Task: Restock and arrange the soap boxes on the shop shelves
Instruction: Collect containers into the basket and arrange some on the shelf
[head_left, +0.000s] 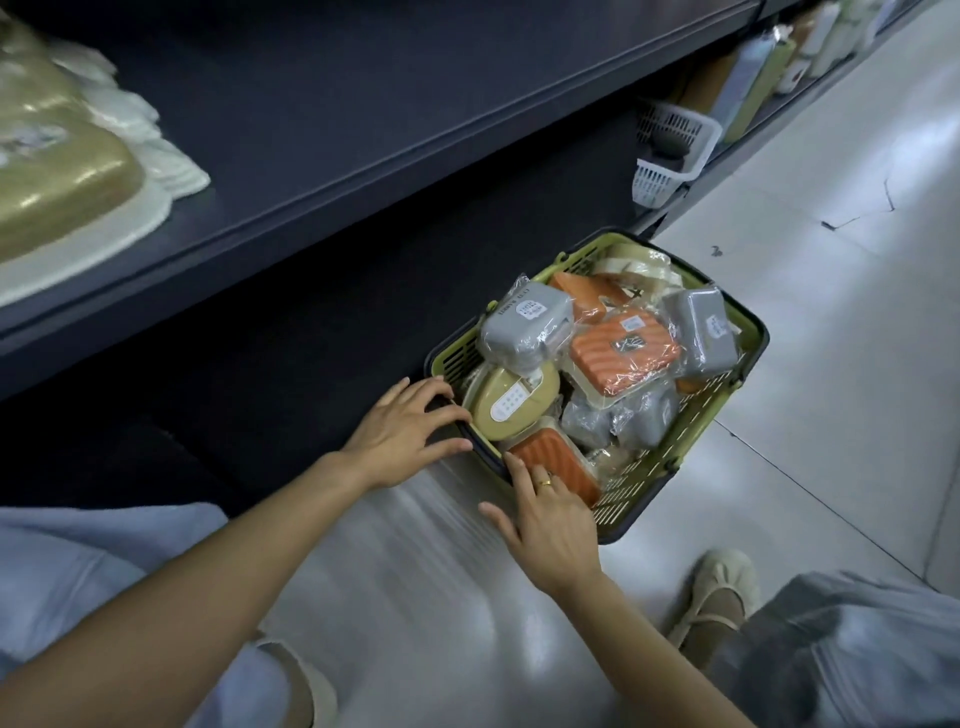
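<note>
Down low, the person crouches on the pale floor (779, 467), a shoe (719, 597) planted to the right; both arms reach forward to the basket (748, 358). The right hand (550, 525) lies fingers spread and fairly straight across the near rim, tips touching the nearest orange soap box (558, 460); it grips nothing. The left hand (410, 431) sits just beside it on the basket's left corner, fingers loosely arched over the dark rim, touching rather than clutching as far as can be told. The soap boxes are all in the basket, straight ahead of both hands; a beige oval box (514, 400) lies right at the left fingertips, a second orange box (623, 353) in the middle with its long side running left to right, a grey box (524, 327) behind. The right hand looks nearer a pick. Beyond and to the left, the dark shelf (322, 130) stands open over most of its length, plenty of room; wrapped beige goods (57, 182) crowd its far-left end, and a white basket (670, 150) sits farther along the lower row.
</note>
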